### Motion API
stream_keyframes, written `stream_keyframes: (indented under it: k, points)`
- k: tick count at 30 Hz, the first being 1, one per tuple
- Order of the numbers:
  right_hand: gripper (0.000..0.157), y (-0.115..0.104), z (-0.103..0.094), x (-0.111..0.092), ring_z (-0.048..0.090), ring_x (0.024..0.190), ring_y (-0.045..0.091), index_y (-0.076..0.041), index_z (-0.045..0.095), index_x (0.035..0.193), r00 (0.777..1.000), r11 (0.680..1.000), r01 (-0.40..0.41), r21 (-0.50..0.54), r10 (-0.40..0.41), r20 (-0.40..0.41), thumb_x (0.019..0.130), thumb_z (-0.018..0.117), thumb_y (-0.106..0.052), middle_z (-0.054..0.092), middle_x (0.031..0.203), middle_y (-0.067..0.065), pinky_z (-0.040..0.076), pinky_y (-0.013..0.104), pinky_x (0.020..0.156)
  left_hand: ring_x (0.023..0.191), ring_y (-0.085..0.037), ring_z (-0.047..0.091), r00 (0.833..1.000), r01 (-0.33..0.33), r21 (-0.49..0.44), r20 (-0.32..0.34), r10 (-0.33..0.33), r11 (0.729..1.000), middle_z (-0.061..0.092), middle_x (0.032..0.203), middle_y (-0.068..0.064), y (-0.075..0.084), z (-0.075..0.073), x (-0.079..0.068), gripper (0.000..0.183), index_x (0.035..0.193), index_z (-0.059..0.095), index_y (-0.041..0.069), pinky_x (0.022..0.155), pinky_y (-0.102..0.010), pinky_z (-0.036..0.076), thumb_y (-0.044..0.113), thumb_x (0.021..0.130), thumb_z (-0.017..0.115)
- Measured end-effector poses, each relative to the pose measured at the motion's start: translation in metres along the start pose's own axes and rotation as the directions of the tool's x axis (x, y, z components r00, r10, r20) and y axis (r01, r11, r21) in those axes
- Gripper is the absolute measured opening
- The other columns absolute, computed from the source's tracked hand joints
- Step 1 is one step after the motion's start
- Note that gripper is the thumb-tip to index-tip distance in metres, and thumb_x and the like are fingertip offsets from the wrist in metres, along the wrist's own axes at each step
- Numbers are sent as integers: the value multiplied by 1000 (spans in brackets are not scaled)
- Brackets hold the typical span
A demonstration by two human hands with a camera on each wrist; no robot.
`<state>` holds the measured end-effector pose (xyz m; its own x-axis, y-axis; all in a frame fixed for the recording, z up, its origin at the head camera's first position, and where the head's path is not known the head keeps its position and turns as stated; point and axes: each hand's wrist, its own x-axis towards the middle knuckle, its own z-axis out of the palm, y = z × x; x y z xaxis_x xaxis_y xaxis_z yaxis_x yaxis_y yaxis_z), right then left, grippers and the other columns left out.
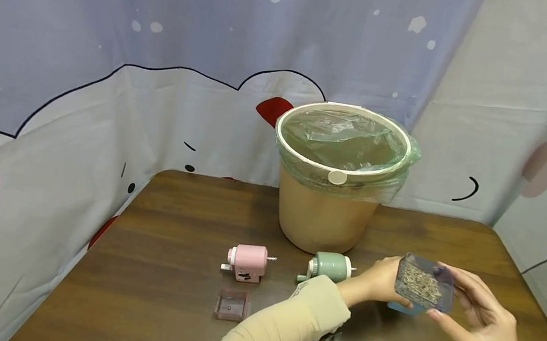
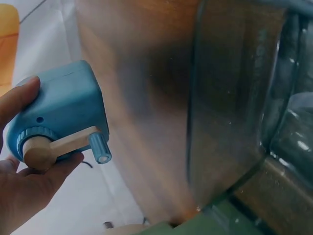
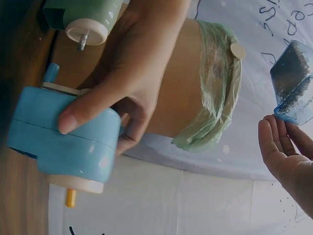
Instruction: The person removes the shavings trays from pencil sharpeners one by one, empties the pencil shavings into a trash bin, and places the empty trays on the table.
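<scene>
My left hand point(image 1: 384, 279) grips a blue crank pencil sharpener point(image 2: 68, 110), mostly hidden behind the drawer in the head view. A short yellow-orange rod point(image 3: 71, 198) sticks out of its pale end. Thumb and fingertips of my right hand point(image 1: 486, 324) hold a see-through shavings drawer point(image 3: 293, 83) by its edge, just in front of the sharpener. Pencil shavings point(image 1: 420, 284) lie inside it. Left of my left forearm stand a pink sharpener point(image 1: 249, 262) and a green sharpener point(image 1: 330, 266).
A tan bin point(image 1: 324, 215) lined with a green plastic bag point(image 1: 358, 138) stands at the table's back. A pinkish see-through drawer point(image 1: 231, 306) lies before the pink sharpener. Close to the left wrist camera is a clear greenish box point(image 2: 234, 107). A printed curtain point(image 1: 183, 121) hangs behind.
</scene>
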<state>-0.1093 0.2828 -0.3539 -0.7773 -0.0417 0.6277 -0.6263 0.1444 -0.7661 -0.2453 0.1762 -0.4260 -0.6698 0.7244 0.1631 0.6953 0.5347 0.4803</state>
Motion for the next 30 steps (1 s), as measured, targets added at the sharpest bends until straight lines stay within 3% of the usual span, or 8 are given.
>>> stream_keyframes:
  k: [8, 20, 26, 30]
  points:
    - [62, 0, -7, 0, 56, 115, 8, 29, 38, 121, 999, 999, 33, 6, -33, -10, 64, 64, 31, 57, 125, 3, 41, 16, 98, 111, -3, 55, 998, 53, 37, 13, -54, 998, 61, 120, 6, -2, 20, 11, 78, 129, 47, 18, 85, -15, 44, 33, 63, 87]
    - [63, -1, -8, -1, 55, 117, 8, 29, 38, 122, 999, 999, 34, 3, -33, -18, 65, 65, 29, 57, 126, 2, 40, 16, 99, 115, -5, 53, 989, 139, 13, 55, -139, 990, 56, 126, 4, 4, 18, 11, 86, 134, 40, 13, 90, -15, 42, 33, 65, 86]
    - [62, 1, -7, 1, 56, 117, 13, 30, 38, 121, 996, 993, 90, 78, -89, -14, 66, 65, 28, 57, 126, 9, 40, 18, 99, 115, -4, 52, 987, 148, 18, 62, -148, 989, 56, 125, 4, 5, 20, 10, 91, 136, 35, 12, 88, -11, 41, 32, 64, 87]
    - [63, -1, -6, 0, 56, 116, 12, 29, 38, 121, 998, 996, 62, 65, -61, -27, 64, 65, 29, 57, 126, 8, 40, 18, 99, 114, -5, 52, 982, 175, 20, 72, -176, 984, 53, 127, 3, 7, 21, 8, 94, 137, 33, 13, 86, -11, 41, 31, 63, 87]
